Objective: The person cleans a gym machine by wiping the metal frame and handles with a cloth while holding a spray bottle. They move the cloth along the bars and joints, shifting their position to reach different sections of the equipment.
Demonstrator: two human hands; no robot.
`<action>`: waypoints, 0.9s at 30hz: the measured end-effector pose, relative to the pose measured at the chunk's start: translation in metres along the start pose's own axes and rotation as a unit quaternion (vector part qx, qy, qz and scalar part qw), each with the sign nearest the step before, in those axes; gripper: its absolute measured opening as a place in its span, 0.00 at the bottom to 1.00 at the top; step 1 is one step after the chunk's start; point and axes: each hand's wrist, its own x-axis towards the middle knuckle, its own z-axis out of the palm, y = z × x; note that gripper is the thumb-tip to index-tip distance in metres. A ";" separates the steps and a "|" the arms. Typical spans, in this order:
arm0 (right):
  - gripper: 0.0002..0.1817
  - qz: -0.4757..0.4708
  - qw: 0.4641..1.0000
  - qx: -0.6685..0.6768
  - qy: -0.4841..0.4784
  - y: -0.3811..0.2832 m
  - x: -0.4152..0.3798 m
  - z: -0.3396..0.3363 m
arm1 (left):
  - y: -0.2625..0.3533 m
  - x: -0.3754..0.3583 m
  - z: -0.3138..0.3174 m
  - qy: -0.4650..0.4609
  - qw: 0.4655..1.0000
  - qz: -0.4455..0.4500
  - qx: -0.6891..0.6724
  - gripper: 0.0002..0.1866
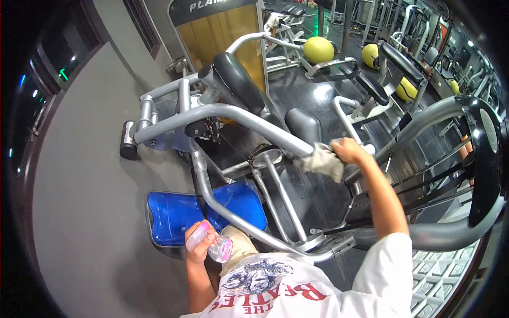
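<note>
My left hand (199, 244) is wrapped round a clear plastic bottle (220, 249) with a pink top and a pink label, low in the view beside the blue pads (175, 217). Further up and to the right, my right hand (347, 151) grips a crumpled grey-beige cloth (322, 161). The cloth lies against the end of a thick silver tube (254, 124) of an exercise machine. Black padded cushions (236, 82) of the same machine are above the tube.
A grey wall (79, 175) runs down the left. Yellow balls (318, 50) and more gym machines fill the back. A large curved grey frame (435, 236) stands close on the right, with dark cables beside it.
</note>
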 end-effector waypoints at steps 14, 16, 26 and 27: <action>0.28 -0.045 0.987 0.136 0.077 -0.050 0.032 0.028 | -0.009 -0.051 -0.026 0.085 0.995 -0.028 -0.037 0.10; 0.27 -0.050 0.972 0.190 0.126 -0.073 0.048 0.034 | -0.006 -0.050 -0.026 0.081 0.996 -0.019 -0.036 0.09; 0.24 -0.098 0.960 0.158 0.210 -0.183 0.054 0.043 | 0.006 -0.046 0.014 0.007 1.000 -0.015 -0.018 0.08; 0.25 -0.127 0.955 0.149 0.225 -0.171 0.049 0.048 | 0.005 -0.046 0.017 0.004 1.000 -0.020 -0.016 0.07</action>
